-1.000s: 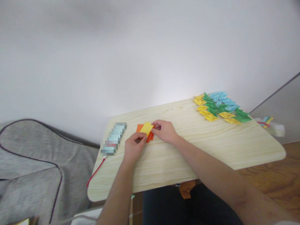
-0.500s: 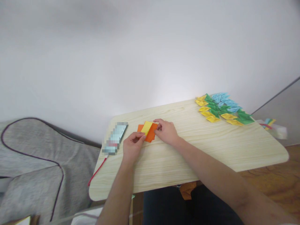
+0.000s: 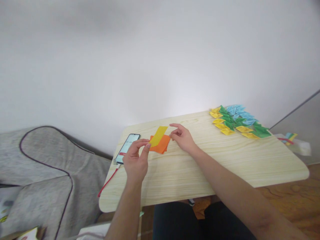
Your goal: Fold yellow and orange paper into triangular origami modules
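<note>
Beside orange sheets (image 3: pixel 162 145), left hand (image 3: pixel 136 161) pinches yellow paper (image 3: pixel 159 135); right hand (image 3: pixel 183 138) half-curled.

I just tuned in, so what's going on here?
A person sits at a pale wood-grain table. Their left hand pinches a flat yellow paper strip over some square orange paper sheets. Their right hand is at the sheets' right edge; whether it touches them is unclear. A dark-edged phone with a red cable lies to the left. Pointed, folded yellow, green and blue paper pieces lie in rows at the table's far right.
</note>
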`<move>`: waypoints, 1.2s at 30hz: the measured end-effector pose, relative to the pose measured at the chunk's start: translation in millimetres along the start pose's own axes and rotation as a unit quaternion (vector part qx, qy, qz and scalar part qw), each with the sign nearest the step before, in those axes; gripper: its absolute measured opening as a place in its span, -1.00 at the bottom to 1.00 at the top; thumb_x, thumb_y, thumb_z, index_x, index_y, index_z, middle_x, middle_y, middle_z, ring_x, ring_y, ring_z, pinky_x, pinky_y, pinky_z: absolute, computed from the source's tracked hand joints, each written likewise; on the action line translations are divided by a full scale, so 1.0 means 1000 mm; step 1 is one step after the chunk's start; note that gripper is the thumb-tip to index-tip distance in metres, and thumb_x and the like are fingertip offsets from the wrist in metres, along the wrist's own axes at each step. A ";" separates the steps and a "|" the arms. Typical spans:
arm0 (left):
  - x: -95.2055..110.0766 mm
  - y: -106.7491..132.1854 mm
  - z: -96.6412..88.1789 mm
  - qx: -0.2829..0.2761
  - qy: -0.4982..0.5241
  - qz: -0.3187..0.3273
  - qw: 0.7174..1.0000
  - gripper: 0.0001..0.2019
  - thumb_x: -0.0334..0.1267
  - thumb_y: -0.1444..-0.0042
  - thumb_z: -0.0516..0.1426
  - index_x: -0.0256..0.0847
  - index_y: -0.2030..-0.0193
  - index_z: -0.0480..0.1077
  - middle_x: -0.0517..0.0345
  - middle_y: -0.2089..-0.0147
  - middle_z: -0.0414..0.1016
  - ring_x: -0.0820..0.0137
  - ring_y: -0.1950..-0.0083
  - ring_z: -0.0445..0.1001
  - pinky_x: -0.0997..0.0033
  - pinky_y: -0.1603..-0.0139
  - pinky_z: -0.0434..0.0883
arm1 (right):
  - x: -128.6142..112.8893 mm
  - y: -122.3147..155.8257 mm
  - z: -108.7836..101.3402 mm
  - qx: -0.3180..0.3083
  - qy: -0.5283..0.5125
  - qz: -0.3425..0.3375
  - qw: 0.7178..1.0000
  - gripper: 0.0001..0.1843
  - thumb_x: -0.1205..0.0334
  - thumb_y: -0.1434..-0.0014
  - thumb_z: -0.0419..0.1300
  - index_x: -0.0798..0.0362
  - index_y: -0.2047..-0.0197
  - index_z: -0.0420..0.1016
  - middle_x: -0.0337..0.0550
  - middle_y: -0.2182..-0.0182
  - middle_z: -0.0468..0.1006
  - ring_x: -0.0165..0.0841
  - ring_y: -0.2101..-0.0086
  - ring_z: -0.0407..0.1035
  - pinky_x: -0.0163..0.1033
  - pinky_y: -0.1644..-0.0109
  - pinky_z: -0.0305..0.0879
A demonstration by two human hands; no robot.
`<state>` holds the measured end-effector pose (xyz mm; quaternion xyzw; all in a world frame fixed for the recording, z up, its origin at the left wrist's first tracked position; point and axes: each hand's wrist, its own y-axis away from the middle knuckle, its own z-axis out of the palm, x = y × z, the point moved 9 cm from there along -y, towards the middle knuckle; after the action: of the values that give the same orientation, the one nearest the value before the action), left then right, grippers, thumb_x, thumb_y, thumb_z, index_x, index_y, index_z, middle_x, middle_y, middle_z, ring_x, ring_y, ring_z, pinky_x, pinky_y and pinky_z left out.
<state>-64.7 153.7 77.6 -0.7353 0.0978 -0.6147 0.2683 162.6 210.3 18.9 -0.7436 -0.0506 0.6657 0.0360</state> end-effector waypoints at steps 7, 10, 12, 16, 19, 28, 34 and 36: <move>0.033 0.003 0.028 -0.019 0.076 -0.008 0.997 -0.90 -0.27 -0.05 0.43 -0.07 0.26 0.68 0.16 0.26 0.50 0.37 0.16 0.48 0.36 0.12 0.47 | -0.041 0.036 -0.028 -0.117 -0.148 0.008 0.982 -0.59 0.11 -0.14 0.40 -0.01 -0.06 0.58 -0.13 0.32 0.75 -0.30 0.41 0.59 -0.13 0.24 0.55; 0.043 -0.004 0.045 -0.032 0.097 -0.030 0.994 -0.93 -0.26 -0.09 0.42 -0.11 0.27 0.68 0.18 0.33 0.56 0.42 0.28 0.49 0.42 0.22 0.45 | -0.065 0.043 -0.048 -0.100 -0.162 -0.014 0.982 -0.70 0.08 -0.17 0.41 -0.02 0.04 0.63 -0.10 0.28 0.77 -0.25 0.34 0.63 -0.10 0.20 0.56; 0.053 -0.013 0.059 -0.038 0.105 -0.045 0.993 -0.91 -0.26 -0.11 0.41 -0.14 0.23 0.67 0.17 0.34 0.61 0.43 0.33 0.52 0.43 0.25 0.46 | -0.088 0.041 -0.064 -0.068 -0.156 -0.042 0.985 -0.79 0.08 -0.18 0.43 0.00 0.16 0.67 -0.09 0.25 0.77 -0.24 0.29 0.64 -0.12 0.17 0.55; 0.083 -0.041 0.090 -0.072 0.138 -0.057 0.986 -0.53 -0.25 -0.02 0.46 -0.13 -0.10 0.59 0.19 0.37 0.66 0.37 0.34 0.61 0.38 0.22 0.53 | -0.136 0.029 -0.096 0.018 -0.125 -0.110 0.986 -0.85 0.13 -0.17 0.46 0.00 0.22 0.71 -0.13 0.28 0.76 -0.26 0.23 0.61 -0.14 0.04 0.49; 0.109 -0.067 0.106 -0.084 0.173 -0.034 0.981 -0.50 -0.24 0.00 0.47 -0.11 -0.12 0.57 0.11 0.26 0.71 0.27 0.18 0.68 0.34 0.16 0.59 | -0.162 0.021 -0.112 0.075 -0.104 -0.157 0.979 -0.88 0.17 -0.20 0.45 -0.03 0.18 0.71 -0.15 0.25 0.75 -0.26 0.21 0.59 -0.15 0.02 0.46; 0.158 -0.109 0.103 -0.033 0.222 0.082 0.971 -0.88 -0.31 -0.10 0.41 -0.18 0.21 0.64 0.05 0.12 0.71 0.32 0.18 0.67 0.36 0.11 0.65 | -0.210 0.006 -0.112 0.092 -0.098 -0.245 0.960 -0.82 0.17 -0.24 0.43 -0.09 0.07 0.70 -0.12 0.10 0.74 -0.20 0.12 0.60 -0.06 -0.06 0.52; 0.172 -0.107 0.101 -0.008 0.236 0.115 0.965 -0.94 -0.33 -0.13 0.38 -0.16 0.31 0.60 0.09 0.14 0.69 0.30 0.14 0.66 0.33 0.09 0.66 | -0.232 0.011 -0.098 0.059 -0.147 -0.239 0.958 -0.84 0.19 -0.24 0.42 -0.13 0.08 0.68 -0.13 0.03 0.69 -0.15 0.03 0.57 0.00 -0.12 0.53; 0.169 -0.107 0.101 -0.009 0.229 0.110 0.967 -0.92 -0.33 -0.14 0.37 -0.16 0.34 0.57 0.10 0.16 0.68 0.33 0.17 0.64 0.38 0.14 0.64 | -0.232 0.013 -0.098 0.076 -0.150 -0.234 0.958 -0.85 0.19 -0.22 0.44 -0.12 0.12 0.65 -0.13 0.07 0.67 -0.15 0.06 0.56 -0.02 -0.08 0.53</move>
<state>50.2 190.7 266.1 -0.5622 0.2423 -0.7324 0.2979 235.4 170.7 257.0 -0.5974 -0.1770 0.7446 0.2395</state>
